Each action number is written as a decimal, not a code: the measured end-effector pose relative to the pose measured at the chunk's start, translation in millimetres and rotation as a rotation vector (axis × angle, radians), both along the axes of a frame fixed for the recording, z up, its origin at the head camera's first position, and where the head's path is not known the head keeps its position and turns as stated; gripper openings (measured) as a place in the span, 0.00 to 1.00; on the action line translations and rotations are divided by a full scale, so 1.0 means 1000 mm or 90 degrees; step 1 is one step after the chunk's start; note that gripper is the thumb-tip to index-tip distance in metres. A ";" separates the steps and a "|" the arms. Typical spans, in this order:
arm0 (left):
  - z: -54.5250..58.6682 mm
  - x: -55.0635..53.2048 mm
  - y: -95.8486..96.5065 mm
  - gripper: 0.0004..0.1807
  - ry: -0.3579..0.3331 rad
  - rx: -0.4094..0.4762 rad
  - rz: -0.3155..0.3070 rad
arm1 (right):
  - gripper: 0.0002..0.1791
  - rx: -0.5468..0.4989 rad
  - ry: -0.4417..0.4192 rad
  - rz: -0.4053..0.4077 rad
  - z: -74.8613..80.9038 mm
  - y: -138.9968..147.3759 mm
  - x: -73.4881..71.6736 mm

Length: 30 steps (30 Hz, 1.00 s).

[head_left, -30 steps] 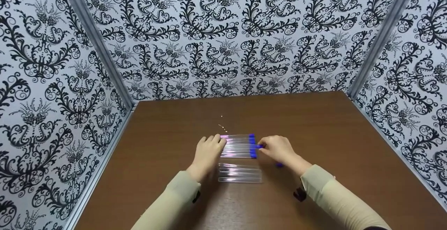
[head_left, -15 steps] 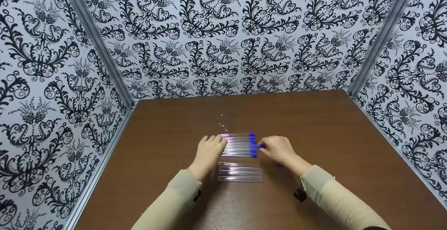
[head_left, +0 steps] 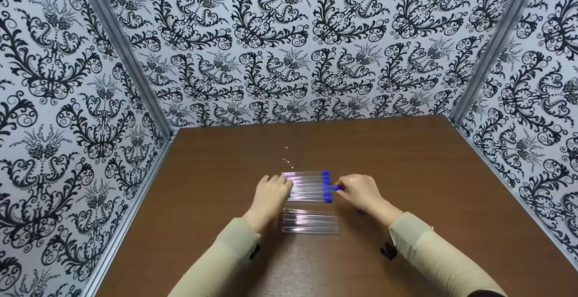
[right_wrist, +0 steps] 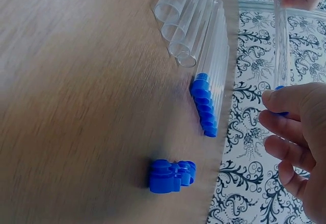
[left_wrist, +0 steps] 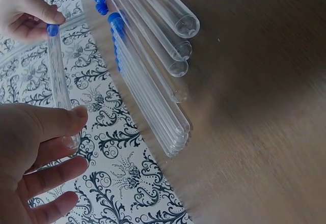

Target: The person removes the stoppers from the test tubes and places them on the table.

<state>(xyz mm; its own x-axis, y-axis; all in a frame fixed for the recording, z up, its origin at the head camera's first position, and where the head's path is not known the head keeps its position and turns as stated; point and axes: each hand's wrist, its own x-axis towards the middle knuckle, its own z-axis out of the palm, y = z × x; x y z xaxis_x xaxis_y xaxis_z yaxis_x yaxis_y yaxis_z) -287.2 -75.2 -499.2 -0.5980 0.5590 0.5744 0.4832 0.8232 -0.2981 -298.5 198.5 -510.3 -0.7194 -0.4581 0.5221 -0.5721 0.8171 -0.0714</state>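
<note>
A clear test tube (left_wrist: 57,71) with a blue cap (left_wrist: 52,29) is held between both hands, above the table. My left hand (head_left: 272,194) pinches its rounded end between thumb and forefinger, the other fingers spread loosely. At the opposite end, my right hand (head_left: 359,191) pinches the cap, hiding much of it in the right wrist view. Behind the held tube lies a row of capped test tubes (right_wrist: 214,56), their blue caps all facing right. Nearer to me, several uncapped test tubes (head_left: 309,230) lie side by side, their open mouths also to the right.
A small cluster of loose blue caps (right_wrist: 170,175) sits on the brown tabletop (head_left: 216,166), partly hidden by the right forearm in the head view. Patterned wall panels (head_left: 280,71) enclose the table's back and sides. Light specks show behind the tubes.
</note>
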 end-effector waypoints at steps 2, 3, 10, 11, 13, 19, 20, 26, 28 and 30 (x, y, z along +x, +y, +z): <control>0.000 0.000 0.000 0.03 -0.004 0.005 -0.006 | 0.08 -0.004 -0.003 -0.001 0.000 0.000 0.000; 0.001 0.000 -0.001 0.04 -0.006 0.006 -0.009 | 0.08 -0.005 -0.005 -0.003 0.000 0.000 0.000; 0.002 0.002 -0.002 0.04 -0.021 0.005 -0.018 | 0.08 -0.008 -0.007 -0.018 0.002 -0.002 0.002; 0.001 0.002 -0.002 0.04 -0.018 0.006 -0.019 | 0.08 -0.009 -0.005 -0.018 0.001 -0.001 0.002; 0.001 0.002 -0.002 0.03 -0.017 0.007 -0.021 | 0.08 -0.013 0.000 -0.017 0.000 -0.001 0.002; 0.003 0.004 -0.003 0.04 -0.043 -0.002 -0.011 | 0.08 -0.022 0.014 -0.012 -0.002 -0.001 0.001; 0.003 0.004 -0.003 0.04 -0.048 -0.003 -0.009 | 0.08 -0.022 0.020 -0.011 -0.002 -0.001 0.001; 0.000 0.002 -0.003 0.04 -0.067 -0.013 0.002 | 0.09 -0.029 0.045 -0.005 -0.006 -0.001 -0.001; -0.002 0.002 -0.004 0.04 -0.069 -0.014 0.002 | 0.09 -0.031 0.051 -0.003 -0.006 -0.001 -0.001; -0.003 0.002 -0.004 0.04 -0.073 -0.015 0.002 | 0.09 -0.034 0.056 -0.005 -0.006 -0.001 0.000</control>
